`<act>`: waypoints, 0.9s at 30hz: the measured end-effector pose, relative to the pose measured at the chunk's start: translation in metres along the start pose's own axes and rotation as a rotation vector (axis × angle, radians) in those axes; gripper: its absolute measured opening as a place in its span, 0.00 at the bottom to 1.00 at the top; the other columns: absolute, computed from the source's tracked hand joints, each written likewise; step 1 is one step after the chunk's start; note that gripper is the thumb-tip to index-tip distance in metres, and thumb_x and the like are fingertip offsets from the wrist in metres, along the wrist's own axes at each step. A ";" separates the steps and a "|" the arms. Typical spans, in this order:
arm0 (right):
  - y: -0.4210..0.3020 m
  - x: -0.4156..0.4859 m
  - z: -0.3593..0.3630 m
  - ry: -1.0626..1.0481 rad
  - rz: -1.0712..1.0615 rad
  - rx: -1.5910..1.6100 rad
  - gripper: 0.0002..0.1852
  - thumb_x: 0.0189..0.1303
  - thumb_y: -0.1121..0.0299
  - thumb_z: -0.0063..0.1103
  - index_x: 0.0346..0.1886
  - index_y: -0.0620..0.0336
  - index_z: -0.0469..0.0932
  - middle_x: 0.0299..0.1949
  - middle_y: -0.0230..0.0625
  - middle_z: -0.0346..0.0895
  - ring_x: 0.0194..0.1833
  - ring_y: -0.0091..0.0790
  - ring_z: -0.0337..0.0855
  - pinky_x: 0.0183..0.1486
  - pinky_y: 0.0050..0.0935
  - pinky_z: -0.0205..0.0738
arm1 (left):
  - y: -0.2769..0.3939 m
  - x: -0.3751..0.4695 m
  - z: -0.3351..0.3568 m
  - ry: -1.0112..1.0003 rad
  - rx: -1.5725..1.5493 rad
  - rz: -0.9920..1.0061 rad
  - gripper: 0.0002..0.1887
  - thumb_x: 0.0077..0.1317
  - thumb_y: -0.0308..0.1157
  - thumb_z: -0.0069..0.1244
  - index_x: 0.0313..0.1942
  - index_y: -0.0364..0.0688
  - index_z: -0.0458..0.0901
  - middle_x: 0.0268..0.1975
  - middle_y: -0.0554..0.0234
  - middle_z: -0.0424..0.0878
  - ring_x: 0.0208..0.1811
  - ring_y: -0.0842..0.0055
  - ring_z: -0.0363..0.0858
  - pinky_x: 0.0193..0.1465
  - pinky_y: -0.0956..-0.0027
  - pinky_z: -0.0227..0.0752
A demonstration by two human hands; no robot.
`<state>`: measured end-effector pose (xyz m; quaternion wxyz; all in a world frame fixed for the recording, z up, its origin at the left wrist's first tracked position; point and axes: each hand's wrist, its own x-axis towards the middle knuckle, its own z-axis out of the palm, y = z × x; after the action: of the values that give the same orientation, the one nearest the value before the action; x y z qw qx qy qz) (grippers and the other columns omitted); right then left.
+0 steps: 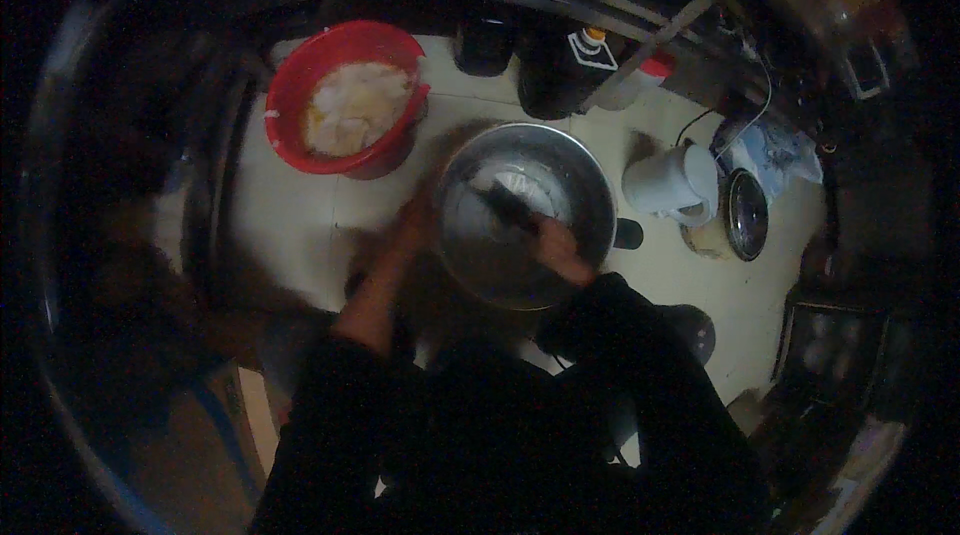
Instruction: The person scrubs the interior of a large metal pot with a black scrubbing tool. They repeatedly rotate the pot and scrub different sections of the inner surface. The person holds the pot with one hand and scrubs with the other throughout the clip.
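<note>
A round metal basin [577,167] stands before me on the pale tiled floor. My right hand [559,246] reaches into it from the right and is closed on a dark implement [510,206], whose far end points up and left. What kind of tool it is, I cannot tell in the dim light. My left hand [426,209] is at the basin's left side, close to its rim; the fingers are dark and blurred, so their hold cannot be made out. The inside of the basin shows bright reflections.
A red plastic tub [289,137] with pale contents stands at the upper left. Dark containers [484,47] are beyond the basin. To the right are a white pitcher [660,182], a round lidded container [748,214] and a blue-and-white plastic bag [780,152].
</note>
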<state>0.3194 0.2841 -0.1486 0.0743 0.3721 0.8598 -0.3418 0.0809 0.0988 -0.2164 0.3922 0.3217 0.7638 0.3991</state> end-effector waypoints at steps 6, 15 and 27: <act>-0.018 -0.043 -0.071 -0.003 -0.100 0.135 0.27 0.64 0.59 0.65 0.65 0.58 0.78 0.53 0.54 0.86 0.52 0.56 0.88 0.57 0.49 0.81 | 0.032 -0.005 -0.003 -0.034 -0.002 -0.075 0.32 0.73 0.36 0.51 0.75 0.40 0.66 0.72 0.47 0.74 0.71 0.55 0.73 0.74 0.52 0.66; -0.132 0.043 -0.107 0.333 -0.601 -0.342 0.28 0.60 0.74 0.63 0.67 0.58 0.76 0.52 0.53 0.82 0.52 0.54 0.84 0.54 0.45 0.81 | -0.111 0.076 0.081 0.135 -0.139 0.170 0.20 0.66 0.26 0.49 0.58 0.38 0.80 0.47 0.47 0.85 0.45 0.54 0.82 0.55 0.52 0.77; -0.136 0.105 -0.099 0.277 -0.628 -0.849 0.37 0.63 0.70 0.57 0.78 0.34 0.66 0.48 0.43 0.79 0.52 0.50 0.82 0.49 0.47 0.83 | -0.087 0.065 0.081 0.011 -0.255 0.133 0.29 0.76 0.43 0.51 0.73 0.41 0.69 0.65 0.54 0.79 0.59 0.59 0.80 0.60 0.50 0.77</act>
<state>0.1634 0.3433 -0.0414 -0.0018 0.0763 0.9937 0.0818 0.1029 0.1382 -0.3440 0.3983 0.3169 0.6859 0.5201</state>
